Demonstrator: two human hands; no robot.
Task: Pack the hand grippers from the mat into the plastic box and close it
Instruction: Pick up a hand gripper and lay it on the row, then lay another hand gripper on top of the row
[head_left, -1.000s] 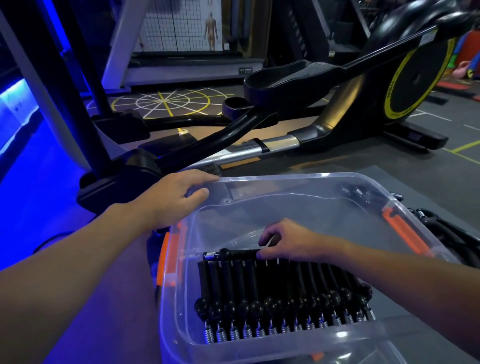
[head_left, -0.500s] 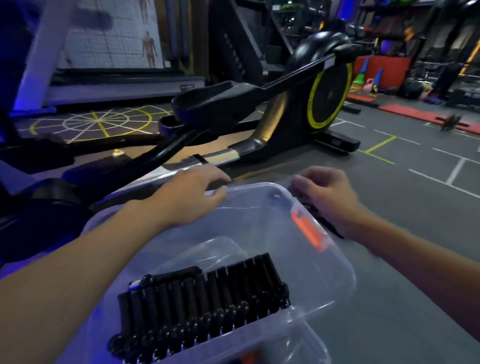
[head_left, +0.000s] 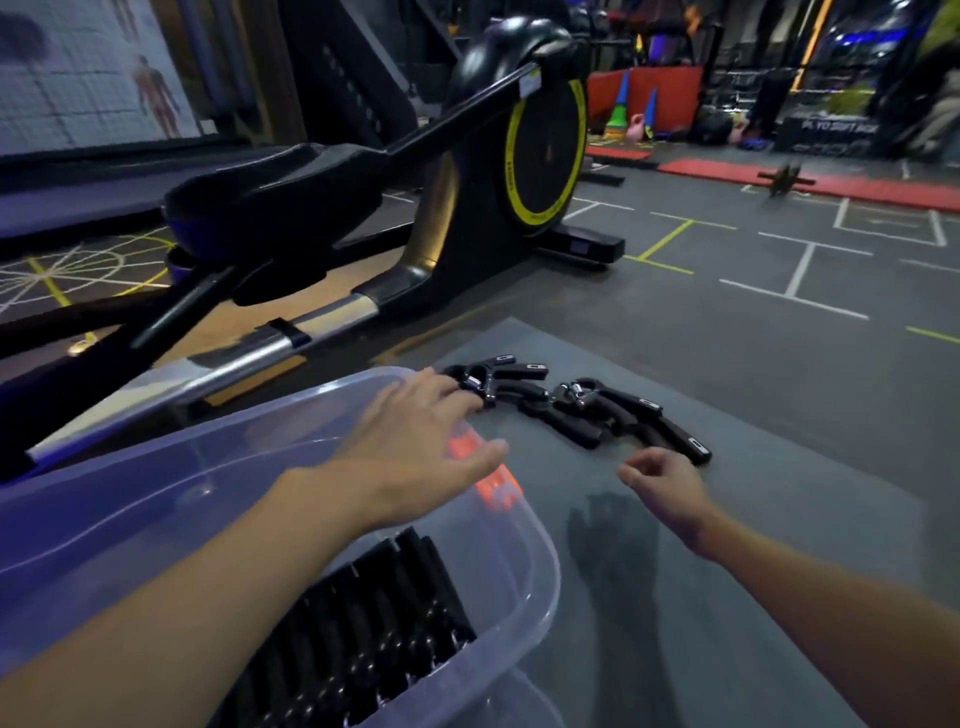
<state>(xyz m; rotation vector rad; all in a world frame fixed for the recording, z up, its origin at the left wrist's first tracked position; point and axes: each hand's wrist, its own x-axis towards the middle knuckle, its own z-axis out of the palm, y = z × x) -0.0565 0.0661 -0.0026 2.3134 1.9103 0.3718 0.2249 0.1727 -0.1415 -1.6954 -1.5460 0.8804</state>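
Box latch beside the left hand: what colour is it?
The latch is orange, seen in the head view.

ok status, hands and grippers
Left hand open above box rim, near grippers on mat. Right hand loose, empty, beside them. Box lidless, row packed inside. Nothing in the way.
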